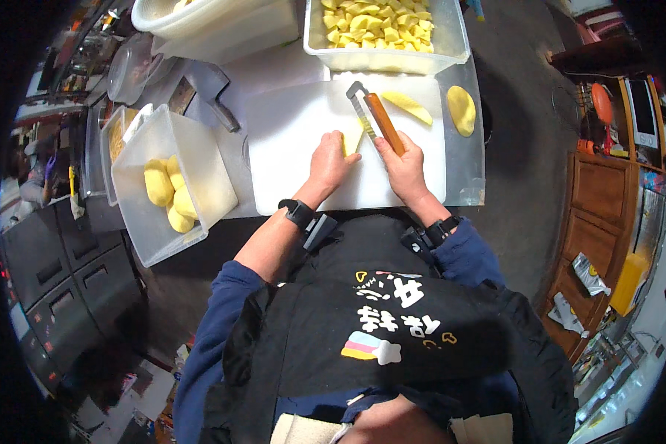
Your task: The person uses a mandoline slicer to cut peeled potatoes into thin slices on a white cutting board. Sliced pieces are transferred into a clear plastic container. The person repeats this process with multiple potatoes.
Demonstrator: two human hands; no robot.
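Note:
My left hand point(332, 162) holds a peeled potato piece point(352, 140) on the white cutting board point(294, 166). In my right hand point(404, 165) is the wooden handle of a crinkle cutter point(386, 123); its wavy metal blade stands close beside the potato piece. Whether the blade touches the potato I cannot tell. Beyond my right hand, a potato slice point(408, 107) lies on the board. A peeled potato point(461, 111) rests on the table to the right of the board. Past the board's far edge stands a plastic tub point(388, 60) full of cut potato chunks.
At the left, a clear plastic bin point(211, 172) with several peeled potatoes leans over the table's front edge. A cleaver point(213, 94) lies behind it. Large white tubs point(227, 36) stand at the back left. Wooden cabinets point(599, 188) are off to the right.

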